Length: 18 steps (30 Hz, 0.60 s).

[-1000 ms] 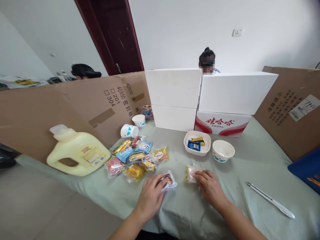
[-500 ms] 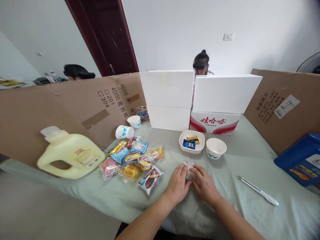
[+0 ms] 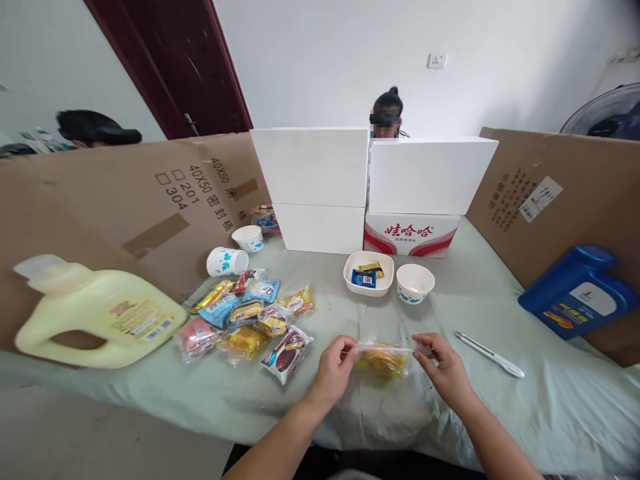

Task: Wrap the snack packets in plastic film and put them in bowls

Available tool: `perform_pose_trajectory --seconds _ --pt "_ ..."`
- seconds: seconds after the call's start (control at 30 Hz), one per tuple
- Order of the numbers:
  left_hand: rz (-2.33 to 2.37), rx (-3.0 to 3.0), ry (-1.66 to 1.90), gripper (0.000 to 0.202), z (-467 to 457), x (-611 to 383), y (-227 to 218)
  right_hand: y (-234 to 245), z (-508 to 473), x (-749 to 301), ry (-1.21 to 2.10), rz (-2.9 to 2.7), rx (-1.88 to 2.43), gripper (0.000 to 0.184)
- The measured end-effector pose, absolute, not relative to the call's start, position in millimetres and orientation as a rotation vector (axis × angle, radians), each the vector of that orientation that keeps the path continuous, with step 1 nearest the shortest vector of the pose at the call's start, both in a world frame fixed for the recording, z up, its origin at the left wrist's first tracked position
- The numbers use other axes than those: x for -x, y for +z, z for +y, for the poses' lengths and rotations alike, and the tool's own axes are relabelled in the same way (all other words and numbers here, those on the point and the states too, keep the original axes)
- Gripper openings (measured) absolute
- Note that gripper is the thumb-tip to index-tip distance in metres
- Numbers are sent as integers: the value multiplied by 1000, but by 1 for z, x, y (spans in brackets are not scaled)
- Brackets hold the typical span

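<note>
The left hand [image 3: 333,370] and right hand [image 3: 445,370] pinch opposite ends of a yellow snack packet [image 3: 384,361] at the near side of the desk [image 3: 327,317]; blur hides whether it is opened. Two small wrapped snacks [image 3: 363,278] already lie in the white dish [image 3: 367,291], while a snack pile [image 3: 245,313] sits outside it.
</note>
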<state>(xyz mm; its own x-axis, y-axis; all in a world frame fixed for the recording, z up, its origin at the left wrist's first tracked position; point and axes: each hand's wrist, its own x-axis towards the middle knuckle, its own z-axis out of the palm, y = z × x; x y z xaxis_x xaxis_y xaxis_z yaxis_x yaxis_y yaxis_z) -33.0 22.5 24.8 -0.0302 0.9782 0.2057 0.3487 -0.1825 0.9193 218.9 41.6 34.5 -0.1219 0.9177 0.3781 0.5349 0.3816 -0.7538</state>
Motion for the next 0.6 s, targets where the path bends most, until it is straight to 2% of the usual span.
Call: perform_pose_trajectory --seconds 0.13,0.23,0.3,0.4,0.47,0.6 --pt "1492 -1483 1279 28 21 42 18 27 28 -236 485 -1714 1384 24" --pt "1555 -1404 1278 22 21 45 13 32 12 -237 342 -1656 1451 21" --pt "1573 -1387 1286 20 21 44 12 43 2 -227 274 -1720 1350 17" --pt "1451 -1504 1198 38 25 36 18 59 -3 -202 334 -2055 1072 22" --pt "1354 -1592 1117 27 29 32 24 60 2 -187 390 -2280 1011 28" --pt "1506 -1505 1197 14 33 44 26 35 19 -182 258 -2386 1348 41"
